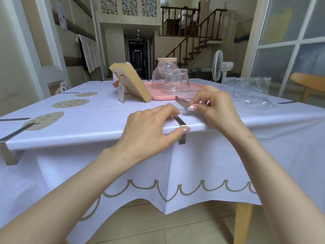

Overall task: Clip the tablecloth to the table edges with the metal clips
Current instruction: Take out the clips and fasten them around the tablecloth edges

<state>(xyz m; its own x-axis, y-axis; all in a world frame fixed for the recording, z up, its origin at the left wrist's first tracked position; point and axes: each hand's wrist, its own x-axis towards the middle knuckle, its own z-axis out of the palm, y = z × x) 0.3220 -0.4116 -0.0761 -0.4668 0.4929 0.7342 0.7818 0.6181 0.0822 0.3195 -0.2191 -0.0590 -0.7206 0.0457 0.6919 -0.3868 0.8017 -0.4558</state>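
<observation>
A white tablecloth (98, 124) with tan cookie prints covers the table and hangs over its near edge. A metal clip (181, 123) sits over that edge at the middle. My left hand (151, 127) pinches it, fingers on its top strip and thumb at the bend. My right hand (212, 106) is just above the cloth behind it and pinches a second metal clip (181, 102) between thumb and fingertips. A third metal clip (10, 143) grips the near left corner.
A pink tray (158, 92) holds a glass teapot (164, 71) and a glass cup (176, 81). A wooden frame (133, 83) leans beside it. Crumpled clear plastic (246, 92) lies at the right. More dark clips line the far and side edges.
</observation>
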